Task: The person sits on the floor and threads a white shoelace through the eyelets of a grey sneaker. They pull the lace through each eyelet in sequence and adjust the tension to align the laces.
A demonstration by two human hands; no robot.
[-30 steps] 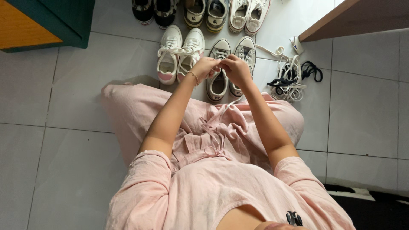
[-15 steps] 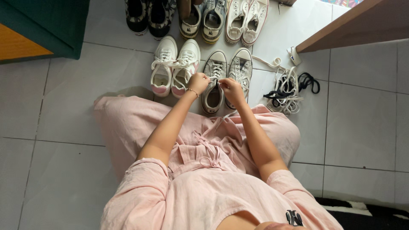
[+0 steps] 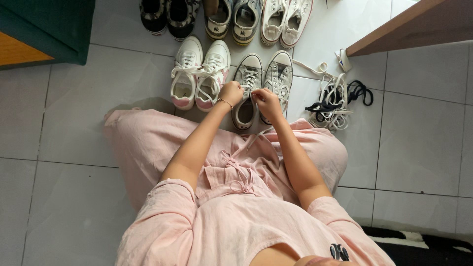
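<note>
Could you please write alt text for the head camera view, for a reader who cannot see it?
Seen from above, a person in pink clothes sits on a tiled floor, left hand and right hand at the laces of a grey sneaker. Its mate lies beside it, white-and-pink sneakers to the left, more shoes behind. A heap of loose laces lies to the right.

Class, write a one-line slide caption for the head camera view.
Seated on a tiled floor, both hands, left hand and right hand, work a lace on a grey sneaker.
</note>
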